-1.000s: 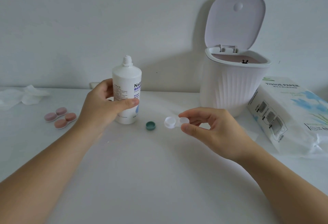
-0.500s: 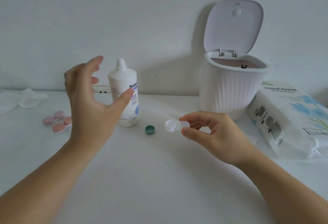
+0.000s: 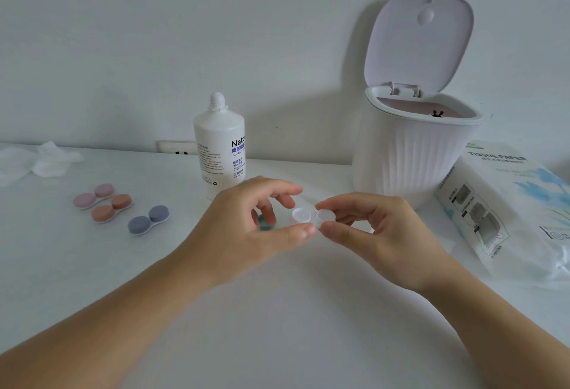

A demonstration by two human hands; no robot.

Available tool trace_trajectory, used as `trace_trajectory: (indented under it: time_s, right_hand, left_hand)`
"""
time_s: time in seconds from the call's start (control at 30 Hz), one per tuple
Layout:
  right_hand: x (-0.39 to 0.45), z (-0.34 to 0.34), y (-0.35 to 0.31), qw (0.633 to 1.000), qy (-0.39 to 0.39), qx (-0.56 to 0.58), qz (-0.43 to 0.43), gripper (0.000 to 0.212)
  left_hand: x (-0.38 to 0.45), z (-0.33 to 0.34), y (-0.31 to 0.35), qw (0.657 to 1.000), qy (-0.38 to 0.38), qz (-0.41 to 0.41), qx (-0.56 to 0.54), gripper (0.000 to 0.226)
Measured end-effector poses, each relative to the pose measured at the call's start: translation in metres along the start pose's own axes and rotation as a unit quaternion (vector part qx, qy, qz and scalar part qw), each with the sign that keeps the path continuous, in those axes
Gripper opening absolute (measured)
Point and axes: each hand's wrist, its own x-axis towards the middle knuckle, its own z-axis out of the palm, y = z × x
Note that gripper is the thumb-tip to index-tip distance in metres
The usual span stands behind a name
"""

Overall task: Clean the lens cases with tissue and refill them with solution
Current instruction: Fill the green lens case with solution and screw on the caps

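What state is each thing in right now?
Solution bottle: upright, cap off.
Green cap: on the table, partly hidden.
Clear lens case: uncapped, held by both hands.
Left hand: pinching the case.
Right hand: pinching the case.
Bin: lid open.
Three coloured cases: capped.
Tissue pack: lying flat.

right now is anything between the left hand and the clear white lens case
Nothing visible. The left hand already has its thumb and fingers at the left well of the clear white plastic lens case, while the right hand pinches the right well. The small green cap sits behind the left fingers, not in the way.
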Motion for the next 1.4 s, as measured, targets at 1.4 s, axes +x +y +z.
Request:
trace_trajectory:
  time_s: [1.4]
  right_hand:
    - [0.015,-0.002,0.023,0.988,0.064,-0.11,0.081,0.006]
  left_hand:
    - [0.006,-0.01,-0.005,0.992,-0.055,-0.108,-0.036,0.01]
